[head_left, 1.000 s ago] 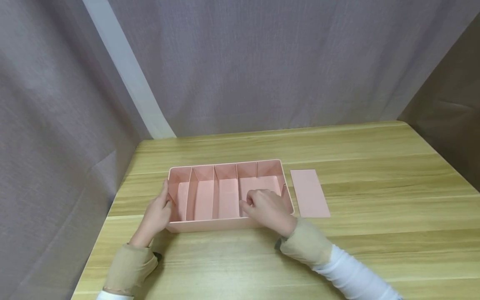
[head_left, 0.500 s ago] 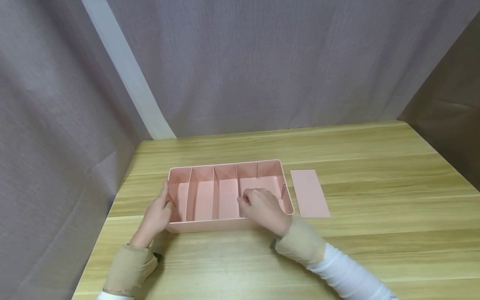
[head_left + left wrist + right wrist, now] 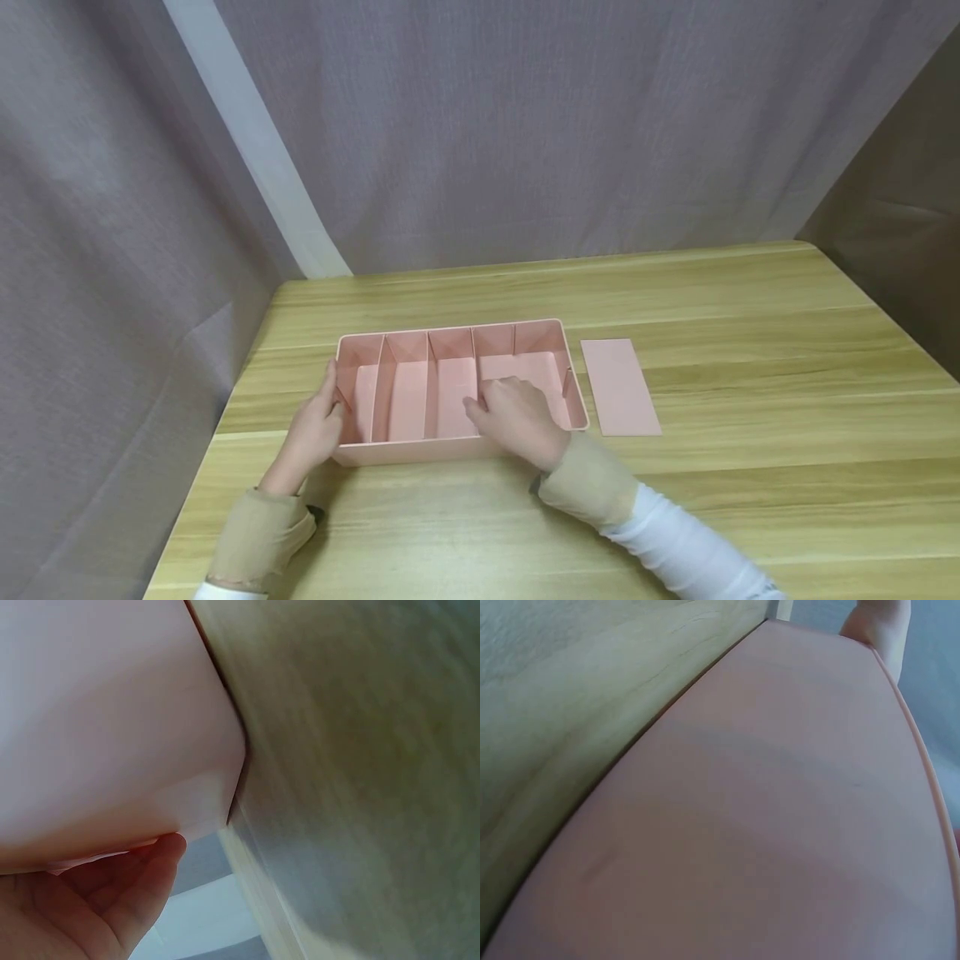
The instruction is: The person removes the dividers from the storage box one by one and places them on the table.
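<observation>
A pink divided box point(image 3: 420, 452) stands on the wooden table, with upright partitions making several compartments. My left hand point(image 3: 311, 429) holds its left end, index finger laid along the outer wall; the left wrist view has the fingertips right at the box's edge. The right hand point(image 3: 517, 417) reaches over the front wall into the right part. Its curled fingers and thumb straddle the front stretch of the rightmost full divider point(image 3: 475, 360) and appear to pinch it. In the right wrist view the box's front wall point(image 3: 742, 787) hides the fingers.
To the right of the box a flat pink rectangular panel point(image 3: 621, 387) lies on the table point(image 3: 787, 375). Grey-mauve curtains point(image 3: 562, 150) hang behind and to the left, with a pale vertical strip point(image 3: 255, 142) on them. Short slot ribs line the box's right compartment.
My right hand has shifted slightly left, and its thumb is now on the left side of the divider. The left hand, the box and the loose panel have stayed put.
</observation>
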